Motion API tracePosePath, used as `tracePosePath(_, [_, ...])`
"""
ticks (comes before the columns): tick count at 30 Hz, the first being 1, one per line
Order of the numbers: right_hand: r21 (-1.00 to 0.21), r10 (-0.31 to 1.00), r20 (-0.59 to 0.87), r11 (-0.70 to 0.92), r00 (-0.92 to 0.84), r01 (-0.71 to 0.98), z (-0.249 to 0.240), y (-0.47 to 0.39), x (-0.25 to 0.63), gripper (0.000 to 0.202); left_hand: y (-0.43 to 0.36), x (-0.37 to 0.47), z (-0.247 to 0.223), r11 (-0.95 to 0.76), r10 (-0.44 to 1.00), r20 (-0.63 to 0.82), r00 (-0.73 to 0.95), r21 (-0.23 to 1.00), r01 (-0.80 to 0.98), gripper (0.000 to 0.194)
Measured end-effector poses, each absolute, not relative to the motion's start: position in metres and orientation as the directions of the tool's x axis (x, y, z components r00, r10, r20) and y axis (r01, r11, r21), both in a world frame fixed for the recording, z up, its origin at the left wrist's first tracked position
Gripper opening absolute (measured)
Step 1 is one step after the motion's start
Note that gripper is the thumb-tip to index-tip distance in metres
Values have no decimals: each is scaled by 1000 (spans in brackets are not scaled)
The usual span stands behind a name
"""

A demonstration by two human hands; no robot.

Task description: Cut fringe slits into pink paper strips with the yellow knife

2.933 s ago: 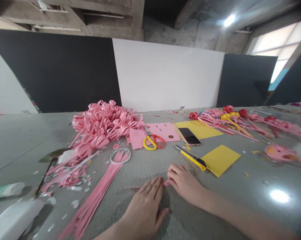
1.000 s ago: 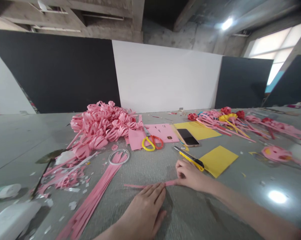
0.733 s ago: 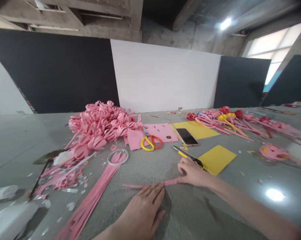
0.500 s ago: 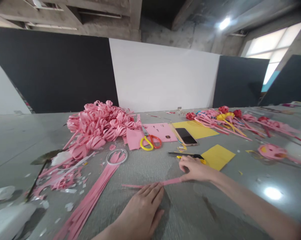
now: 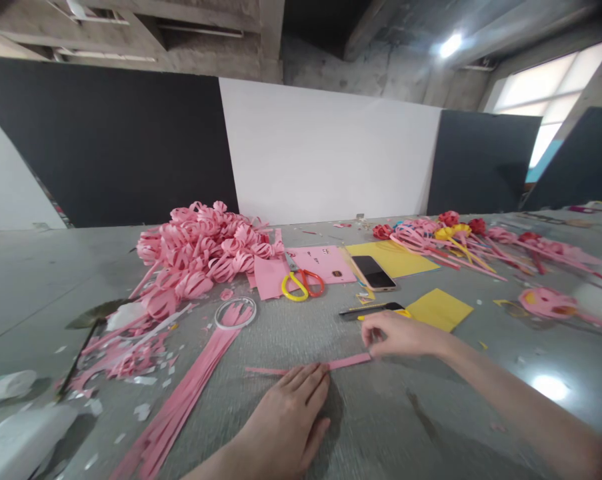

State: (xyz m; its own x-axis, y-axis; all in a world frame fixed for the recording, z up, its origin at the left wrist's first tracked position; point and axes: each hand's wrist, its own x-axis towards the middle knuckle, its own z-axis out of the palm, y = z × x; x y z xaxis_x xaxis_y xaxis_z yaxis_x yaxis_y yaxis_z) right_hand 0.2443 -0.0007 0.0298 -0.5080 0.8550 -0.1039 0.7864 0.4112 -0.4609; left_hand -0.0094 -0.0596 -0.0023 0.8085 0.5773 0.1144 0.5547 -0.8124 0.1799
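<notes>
My left hand [image 5: 291, 410] lies flat, fingers stretched out, over the middle of a narrow pink paper strip [image 5: 351, 361] on the grey table. The strip's left end pokes out beyond my fingers. At its right end my right hand [image 5: 398, 335] is curled, thumb and finger close together. Whether anything small is between them I cannot make out. Just behind that hand lies a black and yellow utility knife [image 5: 373, 309], partly covered by it. A bundle of pink strips [image 5: 195, 383] lies to the left, one end under a white tape ring [image 5: 235, 313].
Scissors [image 5: 303, 285] rest by pink printed paper [image 5: 341, 265]. Next to it are a phone [image 5: 373, 272] and yellow sheets [image 5: 438, 310]. Pink paper curls [image 5: 201, 247] heap at the back left; paper flowers [image 5: 451, 230] lie back right. Paper scraps [image 5: 143, 411] litter the left.
My right hand has lifted slightly and shifted a little right, its fingers more curled, and the strip's right end now shows. My left hand stays on the strip.
</notes>
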Motion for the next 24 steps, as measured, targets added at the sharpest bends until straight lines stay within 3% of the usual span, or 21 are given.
tracePosePath(5, [-498, 858, 100, 481, -503, 721, 29, -22, 208, 7, -57, -6, 6, -818, 568, 114, 815, 191, 543, 46])
tracePosePath(11, [-473, 839, 176, 531, -515, 703, 2, -26, 190, 9, -57, -7, 1, -789, 603, 148, 784, 255, 558, 48])
tracePosePath(15, [-499, 837, 156, 526, -525, 689, -2, -21, 193, 7, -51, -8, 2, -735, 678, 194, 709, 185, 652, 34])
tracePosePath(17, [-501, 849, 130, 502, -513, 704, -1, -21, 196, 8, -45, -11, 6, -673, 738, 176, 651, 116, 731, 21])
tracePosePath(19, [-500, 855, 109, 489, -508, 715, 2, -20, 198, 9, -39, -15, 10, -628, 775, 152, 613, 77, 775, 20])
tracePosePath(24, [-495, 844, 97, 501, -528, 710, 6, -18, 204, 11, -25, -26, 15, -612, 789, 117, 603, 239, 754, 22])
